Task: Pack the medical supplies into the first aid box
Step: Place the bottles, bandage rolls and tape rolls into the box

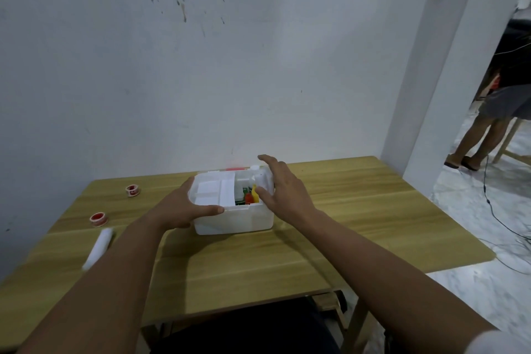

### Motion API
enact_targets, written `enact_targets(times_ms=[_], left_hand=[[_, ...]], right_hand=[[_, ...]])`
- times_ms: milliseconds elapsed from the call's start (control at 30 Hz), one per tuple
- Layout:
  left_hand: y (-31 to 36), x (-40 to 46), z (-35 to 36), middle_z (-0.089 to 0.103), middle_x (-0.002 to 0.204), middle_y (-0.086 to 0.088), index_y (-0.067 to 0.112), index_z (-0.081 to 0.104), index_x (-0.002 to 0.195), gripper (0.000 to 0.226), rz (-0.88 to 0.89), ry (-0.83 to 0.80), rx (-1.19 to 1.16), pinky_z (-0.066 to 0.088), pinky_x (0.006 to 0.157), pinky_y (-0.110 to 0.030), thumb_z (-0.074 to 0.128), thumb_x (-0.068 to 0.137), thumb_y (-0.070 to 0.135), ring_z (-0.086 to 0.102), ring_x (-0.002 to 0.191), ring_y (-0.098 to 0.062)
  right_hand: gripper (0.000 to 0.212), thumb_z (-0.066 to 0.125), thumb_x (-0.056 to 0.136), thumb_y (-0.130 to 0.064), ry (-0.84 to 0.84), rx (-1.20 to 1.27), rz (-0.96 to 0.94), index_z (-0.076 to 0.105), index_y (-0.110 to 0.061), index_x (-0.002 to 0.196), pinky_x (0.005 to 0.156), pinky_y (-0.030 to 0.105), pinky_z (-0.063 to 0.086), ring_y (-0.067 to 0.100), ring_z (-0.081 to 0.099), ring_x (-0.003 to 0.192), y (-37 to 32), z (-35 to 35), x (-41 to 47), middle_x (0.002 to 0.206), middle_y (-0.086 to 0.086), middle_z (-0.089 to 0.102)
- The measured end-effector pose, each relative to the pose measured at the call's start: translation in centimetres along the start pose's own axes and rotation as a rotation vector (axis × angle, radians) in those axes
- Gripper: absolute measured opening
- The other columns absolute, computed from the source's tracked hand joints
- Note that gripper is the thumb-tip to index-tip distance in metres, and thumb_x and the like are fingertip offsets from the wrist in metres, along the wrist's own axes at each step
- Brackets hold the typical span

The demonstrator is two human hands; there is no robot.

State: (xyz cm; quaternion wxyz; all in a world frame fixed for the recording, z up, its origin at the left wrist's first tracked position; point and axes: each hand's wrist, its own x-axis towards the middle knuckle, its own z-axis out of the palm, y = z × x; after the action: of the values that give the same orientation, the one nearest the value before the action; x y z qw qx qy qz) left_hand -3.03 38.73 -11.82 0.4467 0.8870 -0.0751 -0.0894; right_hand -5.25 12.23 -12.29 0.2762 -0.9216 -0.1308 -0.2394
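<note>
An open white first aid box (234, 220) stands in the middle of the wooden table (344, 224). A white inner tray (214, 190) covers its left half. On the right, green, red and yellow items (249, 195) show inside. My left hand (184, 208) grips the box's left front corner, thumb along the front rim. My right hand (283, 188) holds a white bottle (263, 178) at the box's right end, fingers spread over it. Two red-and-white tape rolls (133, 190) (99, 219) and a white tube (97, 247) lie on the table at the left.
A stained white wall (201, 66) runs right behind the table. To the right, past a white pillar (439, 66), a person's legs (477, 138) stand on the marble floor, with a black cable (494, 210) trailing beside the table's right edge.
</note>
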Motion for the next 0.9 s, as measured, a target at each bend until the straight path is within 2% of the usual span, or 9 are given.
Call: enact_targets(times_ms=[133, 233, 333, 433, 500, 600, 700, 800, 900], left_hand=[[-0.2, 0.1, -0.1, 0.047, 0.134, 0.009, 0.052, 0.031, 0.140, 0.107, -0.010, -0.004, 0.003, 0.060, 0.069, -0.038, 0.084, 0.049, 0.068, 0.048, 0.120, -0.025], [-0.3, 0.2, -0.1, 0.046, 0.135, 0.010, 0.055, 0.029, 0.137, 0.103, -0.003, -0.008, 0.015, 0.059, 0.068, -0.037, 0.085, 0.051, 0.068, 0.047, 0.120, -0.025], [-0.4, 0.3, -0.1, 0.045, 0.136, 0.009, 0.055, 0.029, 0.138, 0.100, 0.000, -0.010, 0.018, 0.059, 0.069, -0.037, 0.087, 0.057, 0.065, 0.046, 0.122, -0.025], [-0.4, 0.3, -0.2, 0.046, 0.135, 0.010, 0.055, 0.030, 0.139, 0.108, 0.000, -0.009, 0.020, 0.060, 0.071, -0.039, 0.085, 0.048, 0.071, 0.047, 0.121, -0.025], [-0.4, 0.2, -0.2, 0.047, 0.134, 0.010, 0.056, 0.030, 0.138, 0.104, 0.001, -0.007, 0.016, 0.059, 0.070, -0.038, 0.084, 0.050, 0.069, 0.048, 0.121, -0.025], [-0.4, 0.2, -0.1, 0.047, 0.133, 0.010, 0.058, 0.030, 0.134, 0.099, 0.002, -0.008, 0.006, 0.059, 0.070, -0.039, 0.085, 0.053, 0.066, 0.048, 0.120, -0.025], [-0.5, 0.2, -0.2, 0.048, 0.133, 0.011, 0.059, 0.030, 0.133, 0.097, -0.007, -0.006, 0.012, 0.060, 0.070, -0.039, 0.086, 0.054, 0.066, 0.049, 0.119, -0.024], [-0.5, 0.1, -0.2, 0.048, 0.131, 0.011, 0.059, 0.030, 0.132, 0.097, -0.009, -0.004, 0.025, 0.061, 0.071, -0.039, 0.086, 0.054, 0.067, 0.050, 0.118, -0.024], [-0.4, 0.1, -0.2, 0.048, 0.131, 0.012, 0.058, 0.031, 0.133, 0.097, -0.007, -0.006, 0.020, 0.061, 0.072, -0.040, 0.085, 0.053, 0.066, 0.050, 0.119, -0.024]], right_hand=[[0.041, 0.065, 0.092, -0.043, 0.010, -0.084, -0.035, 0.060, -0.031, 0.132, 0.080, 0.043, 0.058, 0.023, 0.067, 0.098, 0.1, 0.4, -0.1, 0.133, -0.002, 0.055], [0.035, 0.066, 0.090, -0.048, 0.044, -0.138, -0.045, 0.069, -0.029, 0.119, 0.087, 0.044, 0.053, 0.022, 0.067, 0.105, 0.4, 0.5, -0.2, 0.136, -0.001, 0.058], [0.044, 0.062, 0.091, -0.051, 0.050, -0.177, -0.052, 0.060, -0.028, 0.129, 0.091, 0.047, 0.051, 0.020, 0.065, 0.113, 0.4, 0.3, -0.3, 0.132, -0.003, 0.062], [0.055, 0.061, 0.088, -0.054, 0.045, -0.181, -0.006, 0.048, -0.029, 0.135, 0.089, 0.045, 0.050, 0.020, 0.068, 0.102, 0.3, 0.0, -0.2, 0.120, -0.006, 0.069], [0.053, 0.062, 0.086, -0.056, 0.036, -0.192, 0.014, 0.055, -0.028, 0.131, 0.090, 0.044, 0.047, 0.020, 0.068, 0.101, 0.5, 0.1, -0.1, 0.113, -0.007, 0.072], [0.040, 0.069, 0.083, -0.055, 0.023, -0.150, 0.063, 0.070, -0.028, 0.111, 0.093, 0.042, 0.047, 0.016, 0.066, 0.101, 0.7, 0.1, 0.1, 0.104, -0.010, 0.074], [0.026, 0.076, 0.077, -0.049, -0.045, -0.085, 0.123, 0.076, -0.029, 0.094, 0.094, 0.043, 0.050, 0.015, 0.063, 0.106, 0.5, -0.2, 0.7, 0.109, -0.010, 0.072], [0.020, 0.079, 0.075, -0.049, -0.084, -0.067, 0.124, 0.075, -0.034, 0.088, 0.093, 0.043, 0.050, 0.013, 0.061, 0.108, 0.4, -0.4, 1.0, 0.111, -0.010, 0.066], [0.017, 0.074, 0.081, -0.050, -0.124, -0.085, 0.107, 0.079, -0.035, 0.087, 0.096, 0.045, 0.047, 0.013, 0.057, 0.116, 0.4, -0.7, 0.9, 0.118, -0.009, 0.062]])
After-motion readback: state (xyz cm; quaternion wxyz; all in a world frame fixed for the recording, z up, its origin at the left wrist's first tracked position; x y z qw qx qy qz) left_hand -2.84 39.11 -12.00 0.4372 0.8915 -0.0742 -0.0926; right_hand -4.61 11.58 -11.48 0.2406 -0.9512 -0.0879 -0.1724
